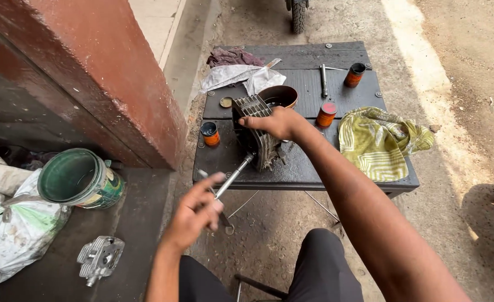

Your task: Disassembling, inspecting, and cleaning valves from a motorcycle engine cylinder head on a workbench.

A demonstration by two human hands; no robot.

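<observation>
Metal finned engine cylinder point(256, 131) stands on the dark workbench point(336, 170), near its front edge. Right hand point(275, 123) rests on top, fingers curled over the fins. Left hand point(195, 215) has its fingers clamped on a socket wrench point(233, 178) whose tip meets the cylinder's base. Green-yellow cloth point(378, 142) lies to the right, well apart.

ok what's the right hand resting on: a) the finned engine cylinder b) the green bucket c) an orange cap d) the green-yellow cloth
a: the right hand grips the top of the finned cylinder standing on the dark table, while the left hand holds a metal wrench pushed against the cylinder's lower side; the cloth lies apart to the right.
</observation>
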